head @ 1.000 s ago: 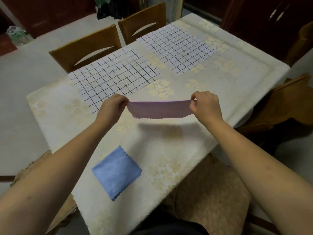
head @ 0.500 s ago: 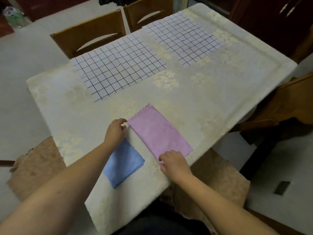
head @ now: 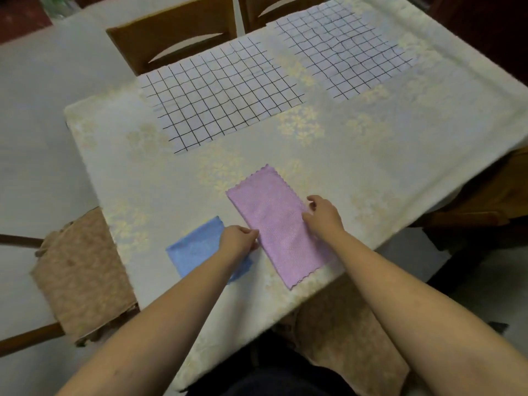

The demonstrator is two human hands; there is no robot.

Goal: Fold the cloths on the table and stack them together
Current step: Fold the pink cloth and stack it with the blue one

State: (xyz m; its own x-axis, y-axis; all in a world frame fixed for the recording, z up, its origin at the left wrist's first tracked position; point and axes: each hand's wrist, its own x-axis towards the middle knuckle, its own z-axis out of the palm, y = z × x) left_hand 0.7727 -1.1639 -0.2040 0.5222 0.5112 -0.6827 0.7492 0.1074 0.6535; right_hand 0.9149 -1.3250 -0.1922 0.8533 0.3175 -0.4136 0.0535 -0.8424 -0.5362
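- Head view: your pink rectangular microfibre cloth with the scalloped edge (head: 277,224) lies folded in half, flat on the cream floral-patterned tablecloth (head: 371,155), running diagonally from near the table's front edge toward the middle.
- Half a second ago your hands sat at its two left-side corners; now both have slid to the middle of the long sides, one on each flank.
- Your left hand (head: 238,238) is at the cloth's left long edge, fingertips curled and touching the fabric; whether it actually pinches the edge I cannot tell.
- Your right hand (head: 323,215) is at the right long edge, fingers bent over the border; pinching or just resting there, I cannot tell either.
- A second ago that same cloth hung stretched in the air between your hands; it is now fully down on the table.
- The folded blue square microfibre cloth (head: 197,250) sits just left of the pink one, partly under your left wrist, apart from the pink cloth, in the same spot as before.
- Farther back, two white sheets with black grid lines (head: 220,95) and (head: 343,50) lie flat, unchanged.
- Two brown wooden chair backs (head: 171,38) stand beyond the far edge, and a tan cushioned seat (head: 83,275) shows at your left.
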